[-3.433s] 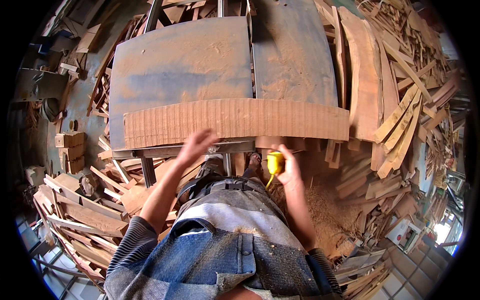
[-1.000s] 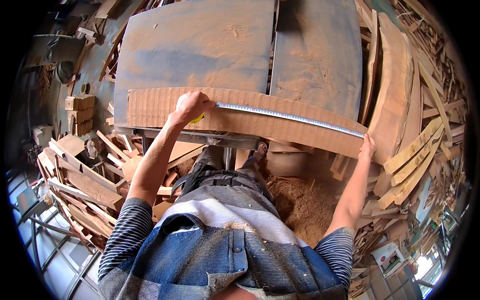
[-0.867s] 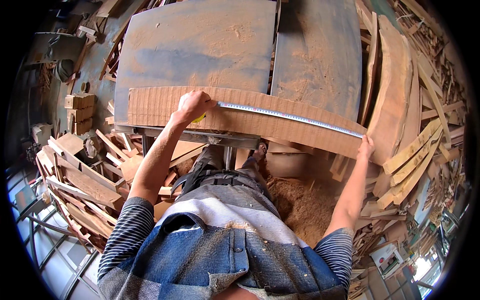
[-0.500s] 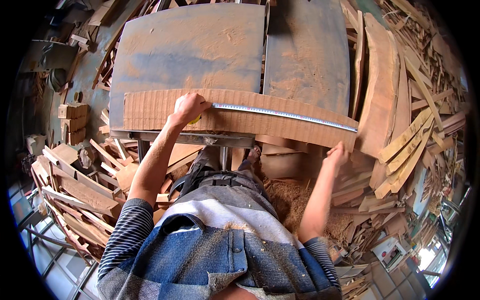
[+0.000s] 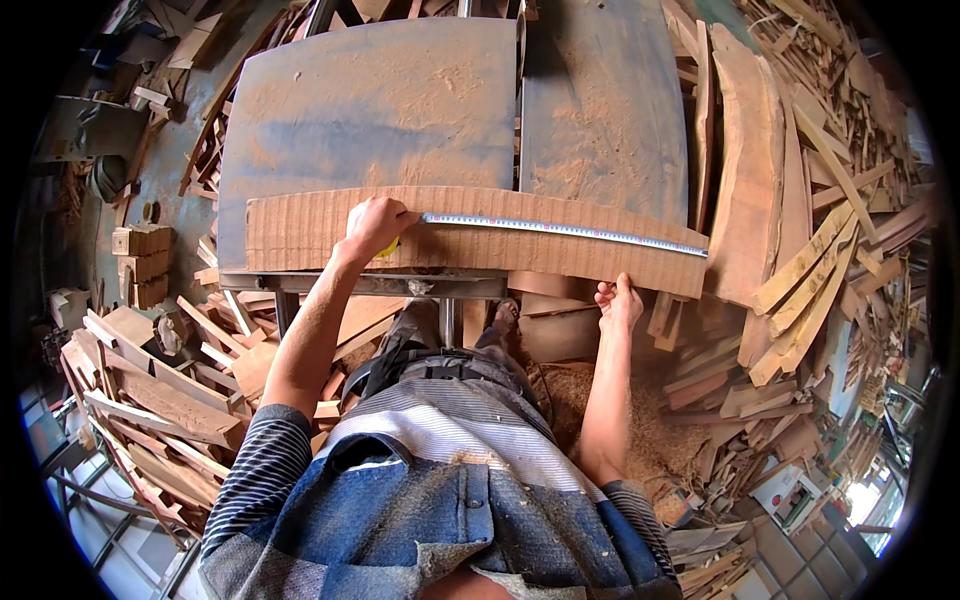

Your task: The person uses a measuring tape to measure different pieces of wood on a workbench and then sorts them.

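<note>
A long, rough-sawn wooden board [image 5: 480,255] lies crosswise along the near edge of a sawdust-covered metal machine table [image 5: 380,110]. My left hand [image 5: 376,228] is closed around a tape measure [image 5: 389,247]; a bit of its yellow case shows beneath my fingers. From there the white blade [image 5: 560,232] runs rightward along the board's top, ending by its right end. Fingers curled, my right hand [image 5: 620,302] is at the board's near edge, right of the middle. One fingertip seems to touch that edge; whatever the fingers may hold is hidden.
A dark slot [image 5: 519,110] divides the table. Thick slabs [image 5: 745,170] lean along its right side. Piles of offcuts lie left [image 5: 160,380] and right [image 5: 800,330]. Sawdust [image 5: 580,400] covers the floor by my feet. Stacked blocks [image 5: 142,265] stand far left.
My right hand has moved left along the board's near edge, away from its right end. My left hand keeps its hold on the tape measure. The whole view has shifted slightly.
</note>
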Motion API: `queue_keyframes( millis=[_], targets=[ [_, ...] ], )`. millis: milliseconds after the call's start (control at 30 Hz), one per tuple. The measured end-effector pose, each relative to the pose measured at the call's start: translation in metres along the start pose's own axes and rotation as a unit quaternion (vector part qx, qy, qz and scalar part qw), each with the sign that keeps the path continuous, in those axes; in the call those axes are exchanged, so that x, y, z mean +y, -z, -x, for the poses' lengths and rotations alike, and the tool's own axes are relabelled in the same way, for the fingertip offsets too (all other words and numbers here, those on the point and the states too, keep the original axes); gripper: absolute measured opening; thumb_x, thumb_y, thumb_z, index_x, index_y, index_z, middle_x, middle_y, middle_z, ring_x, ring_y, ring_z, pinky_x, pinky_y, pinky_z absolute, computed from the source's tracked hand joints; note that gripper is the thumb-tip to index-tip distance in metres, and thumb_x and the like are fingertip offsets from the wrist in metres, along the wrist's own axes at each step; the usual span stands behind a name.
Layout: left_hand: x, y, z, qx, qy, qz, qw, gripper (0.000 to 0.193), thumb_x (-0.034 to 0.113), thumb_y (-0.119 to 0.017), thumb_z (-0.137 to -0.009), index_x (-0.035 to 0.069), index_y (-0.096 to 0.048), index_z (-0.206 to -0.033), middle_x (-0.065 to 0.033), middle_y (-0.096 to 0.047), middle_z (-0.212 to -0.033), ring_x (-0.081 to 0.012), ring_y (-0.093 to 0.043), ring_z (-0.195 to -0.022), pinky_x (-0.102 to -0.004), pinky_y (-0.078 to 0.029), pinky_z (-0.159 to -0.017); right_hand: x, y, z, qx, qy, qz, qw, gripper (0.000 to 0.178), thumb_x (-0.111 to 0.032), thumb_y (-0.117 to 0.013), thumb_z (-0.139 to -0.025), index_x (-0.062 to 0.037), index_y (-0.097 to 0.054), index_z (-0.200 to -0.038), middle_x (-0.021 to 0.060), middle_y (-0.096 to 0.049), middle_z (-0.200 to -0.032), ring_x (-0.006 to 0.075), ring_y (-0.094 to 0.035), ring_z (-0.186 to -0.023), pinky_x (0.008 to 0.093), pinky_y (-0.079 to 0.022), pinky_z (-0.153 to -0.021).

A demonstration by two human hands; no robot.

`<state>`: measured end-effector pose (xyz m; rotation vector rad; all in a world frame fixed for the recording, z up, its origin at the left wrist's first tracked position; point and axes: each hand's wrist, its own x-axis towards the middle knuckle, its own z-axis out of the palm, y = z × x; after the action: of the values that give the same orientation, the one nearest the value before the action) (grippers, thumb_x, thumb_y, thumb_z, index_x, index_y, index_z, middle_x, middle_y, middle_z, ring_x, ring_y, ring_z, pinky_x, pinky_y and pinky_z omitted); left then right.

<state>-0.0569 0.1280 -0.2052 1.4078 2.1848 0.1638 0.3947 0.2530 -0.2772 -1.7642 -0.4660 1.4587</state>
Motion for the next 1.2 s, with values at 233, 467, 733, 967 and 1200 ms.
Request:
queue_keyframes(
  millis=[233,467,733,967,1200],
  targets=[
    [-0.014,-0.004,-0.004,0.031,-0.032,0.006,0.999,0.035,0.040,-0.067,-0.089,0.007,-0.075,-0.081,-0.0173,-0.070,-0.076,-0.0367,-0.069,-0.074,-0.0465,-0.054,-0.071,-0.001,-0.005,-0.008,-0.010,0.006,-0.012,1.000,0.021,-0.021,-0.067,-0.099,-0.0008,-0.062,-0.094,0.0067,-0.064,-0.076,0.0170,-0.067,-0.060,0.0285,-0.055,-0.048],
    [-0.034,0.011,-0.011,0.032,0.000,0.002,0.999,0.036,0.041,-0.066,-0.088,0.006,-0.074,-0.080,-0.0167,-0.070,-0.077,-0.0377,-0.068,-0.076,-0.0471,-0.053,-0.072,0.002,-0.044,0.003,0.008,-0.003,0.007,1.000,0.021,-0.022,-0.068,-0.098,-0.0016,-0.063,-0.099,0.0072,-0.067,-0.079,0.0180,-0.070,-0.065,0.0292,-0.057,-0.050],
    [-0.034,0.017,-0.009,0.036,-0.026,0.007,0.999,0.034,0.040,-0.067,-0.090,0.008,-0.075,-0.082,-0.0149,-0.069,-0.072,-0.0338,-0.068,-0.069,-0.0448,-0.053,-0.066,-0.004,-0.056,0.007,-0.013,-0.006,0.010,1.000,0.024,-0.025,-0.066,-0.099,-0.0011,-0.063,-0.099,0.0116,-0.069,-0.082,0.0179,-0.068,-0.060,0.0280,-0.054,-0.046],
    [0.038,-0.012,0.054,-0.011,-0.129,0.165,0.978,0.028,0.033,-0.073,-0.089,0.007,-0.074,-0.082,-0.0144,-0.068,-0.070,-0.0330,-0.068,-0.065,-0.0442,-0.053,-0.062,-0.012,-0.041,0.009,-0.059,-0.020,0.112,0.992,0.030,-0.033,-0.066,-0.099,-0.0042,-0.064,-0.092,0.0065,-0.069,-0.076,0.0135,-0.065,-0.055,0.0250,-0.051,-0.044],
    [0.049,-0.016,0.024,0.012,-0.089,0.104,0.991,0.036,0.036,-0.068,-0.093,0.004,-0.069,-0.075,-0.0176,-0.064,-0.068,-0.0363,-0.066,-0.064,-0.0461,-0.052,-0.060,-0.015,-0.037,0.019,-0.065,-0.006,0.100,0.993,0.027,-0.032,-0.065,-0.099,-0.0047,-0.066,-0.094,0.0047,-0.068,-0.076,0.0120,-0.064,-0.057,0.0234,-0.050,-0.044]
  ],
)
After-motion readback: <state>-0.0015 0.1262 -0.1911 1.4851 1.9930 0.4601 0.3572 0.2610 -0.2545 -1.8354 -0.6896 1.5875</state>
